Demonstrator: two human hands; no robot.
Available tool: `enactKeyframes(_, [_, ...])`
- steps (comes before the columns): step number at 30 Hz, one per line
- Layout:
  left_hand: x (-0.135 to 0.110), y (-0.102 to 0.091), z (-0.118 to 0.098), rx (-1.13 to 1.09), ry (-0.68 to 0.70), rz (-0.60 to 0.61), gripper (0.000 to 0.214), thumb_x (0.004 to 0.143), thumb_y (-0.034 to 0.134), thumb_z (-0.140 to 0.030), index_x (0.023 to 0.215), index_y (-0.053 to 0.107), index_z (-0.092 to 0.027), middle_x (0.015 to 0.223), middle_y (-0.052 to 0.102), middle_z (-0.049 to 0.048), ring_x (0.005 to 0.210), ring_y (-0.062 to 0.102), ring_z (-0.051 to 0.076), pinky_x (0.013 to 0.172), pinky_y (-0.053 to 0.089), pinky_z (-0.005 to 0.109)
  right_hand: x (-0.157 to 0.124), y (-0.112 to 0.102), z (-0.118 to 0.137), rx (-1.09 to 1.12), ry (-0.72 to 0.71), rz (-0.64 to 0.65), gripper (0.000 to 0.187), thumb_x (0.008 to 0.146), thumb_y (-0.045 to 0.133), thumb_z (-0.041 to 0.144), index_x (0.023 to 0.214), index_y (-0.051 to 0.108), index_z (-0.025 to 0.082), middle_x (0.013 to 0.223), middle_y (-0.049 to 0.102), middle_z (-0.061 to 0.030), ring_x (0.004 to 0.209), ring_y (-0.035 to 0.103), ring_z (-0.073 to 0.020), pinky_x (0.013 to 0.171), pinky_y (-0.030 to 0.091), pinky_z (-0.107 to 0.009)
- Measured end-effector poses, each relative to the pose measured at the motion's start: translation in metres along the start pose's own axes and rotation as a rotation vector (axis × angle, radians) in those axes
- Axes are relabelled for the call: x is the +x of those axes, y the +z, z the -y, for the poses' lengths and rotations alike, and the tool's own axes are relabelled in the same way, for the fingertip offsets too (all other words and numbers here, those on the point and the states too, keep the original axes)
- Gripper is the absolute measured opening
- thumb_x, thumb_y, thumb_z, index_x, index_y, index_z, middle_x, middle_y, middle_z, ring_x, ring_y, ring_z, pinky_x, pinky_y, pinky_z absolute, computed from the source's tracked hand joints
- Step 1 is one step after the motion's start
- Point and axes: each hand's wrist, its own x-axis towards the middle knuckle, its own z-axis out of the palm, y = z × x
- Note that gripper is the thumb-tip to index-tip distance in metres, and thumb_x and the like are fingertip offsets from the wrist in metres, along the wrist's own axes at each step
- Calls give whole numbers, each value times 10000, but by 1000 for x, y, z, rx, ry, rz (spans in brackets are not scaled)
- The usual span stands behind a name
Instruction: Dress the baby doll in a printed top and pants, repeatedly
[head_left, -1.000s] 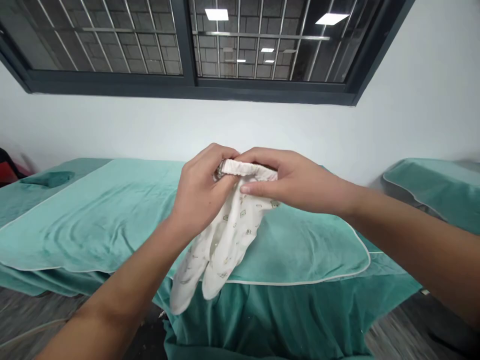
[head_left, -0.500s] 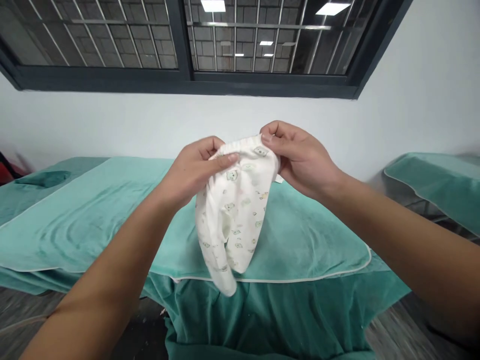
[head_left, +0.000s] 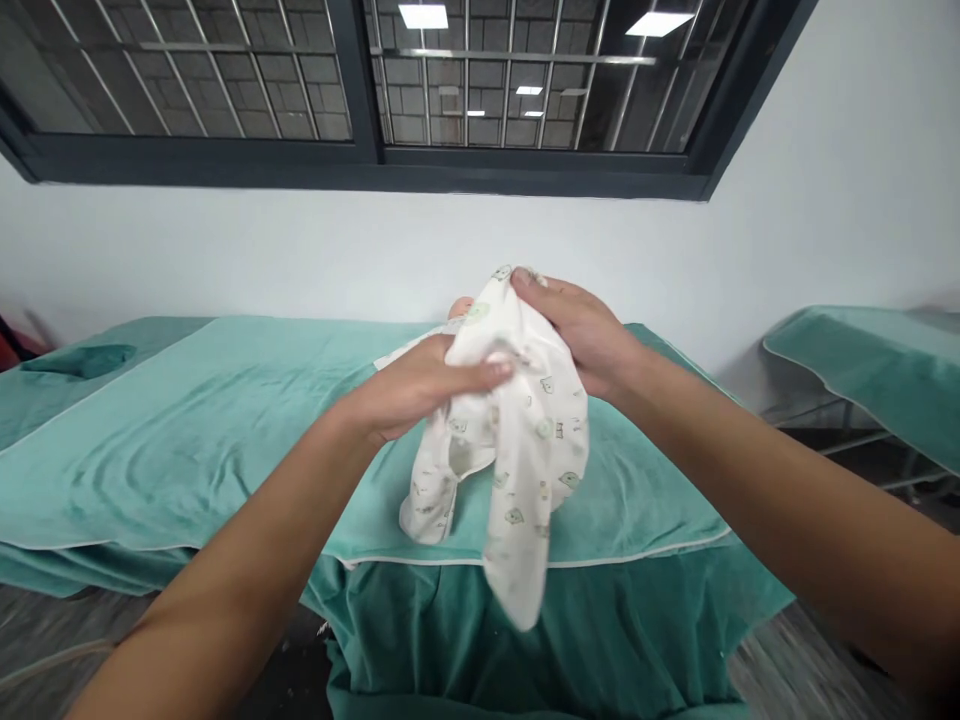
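Note:
A pair of white baby pants (head_left: pixel 525 430) with small green animal prints hangs between my two hands over the bed, its legs dangling apart. My left hand (head_left: pixel 442 385) pinches the fabric on the near left side, thumb laid across the front. Higher up on the right, my right hand (head_left: pixel 574 325) grips the gathered top, with its thumb on the cloth and the other fingers mostly hidden. Behind the pants, a small rounded pinkish shape (head_left: pixel 460 307) and a white cloth edge (head_left: pixel 405 350) show; the pants hide the rest of them.
The bed (head_left: pixel 225 420) is covered with a teal plush sheet with white piping, and its cover drapes down in front. A barred window (head_left: pixel 525 170) is set in the white wall behind. Another teal-covered surface (head_left: pixel 885 360) on a metal frame stands at the right.
The pants have turned and bunched up, and their legs have swung rightward and apart. Both hands have shifted on the fabric; the pinkish shape and white cloth edge behind have come into sight.

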Motion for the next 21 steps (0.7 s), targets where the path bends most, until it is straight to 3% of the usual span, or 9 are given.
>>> enactKeyframes(3, [8, -3, 7, -104, 96, -204, 508, 796, 762, -550, 1084, 726, -133, 932, 763, 109, 958, 735, 299, 839, 609, 397, -6, -7, -12, -68, 189, 237, 503, 825, 689, 683, 901, 729, 187, 810, 742, -57, 774, 701, -206, 685, 576, -303])
enactKeyframes(5, [12, -5, 13, -139, 98, -252, 512, 812, 739, -561, 1093, 722, -133, 922, 762, 111, 972, 736, 304, 850, 611, 402, -9, -9, -19, -138, 251, 338, 455, 789, 773, 604, 939, 741, 176, 857, 757, -54, 790, 707, -200, 670, 566, -282])
enactKeyframes(7, [13, -5, 19, -175, 82, -235, 528, 832, 705, -592, 1095, 721, -135, 907, 759, 114, 973, 740, 310, 846, 615, 407, -8, -8, -25, -146, 225, 306, 435, 772, 808, 561, 964, 737, 177, 878, 759, -49, 796, 706, -194, 672, 560, -276])
enactKeyframes(10, [8, -7, 24, -184, 45, -118, 575, 827, 691, -635, 1118, 718, -140, 895, 757, 115, 949, 747, 317, 813, 623, 412, -2, -4, -30, -55, 95, 125, 461, 786, 766, 622, 942, 713, 192, 833, 740, -43, 772, 689, -191, 673, 556, -288])
enactKeyframes(13, [0, -12, 24, -86, -32, 93, 556, 742, 834, -490, 1168, 713, -153, 958, 764, 114, 961, 743, 318, 815, 628, 412, 3, 1, -30, 33, -5, -4, 529, 767, 743, 690, 982, 687, 209, 812, 721, -44, 812, 683, -213, 701, 564, -314])
enactKeyframes(15, [-4, -15, 24, -41, -53, 166, 587, 698, 885, -372, 1216, 698, -167, 1028, 764, 116, 1010, 732, 322, 856, 625, 426, 3, 5, -28, 88, -23, -35, 572, 767, 712, 731, 1018, 675, 219, 833, 721, -50, 863, 685, -227, 735, 573, -330])
enactKeyframes(18, [-4, -17, 26, -110, 40, 59, 608, 712, 871, -354, 1261, 672, -186, 1097, 758, 112, 1071, 718, 327, 915, 611, 442, 0, 7, -26, 149, 10, 0, 574, 792, 668, 751, 1007, 673, 219, 868, 730, -60, 890, 687, -229, 751, 579, -330])
enactKeyframes(21, [0, -16, 30, -202, 143, -116, 533, 758, 819, -425, 1210, 690, -174, 1075, 762, 113, 1079, 717, 341, 932, 604, 454, -4, 5, -27, 77, 102, 134, 533, 785, 716, 701, 964, 692, 200, 879, 740, -64, 867, 697, -218, 732, 579, -311])
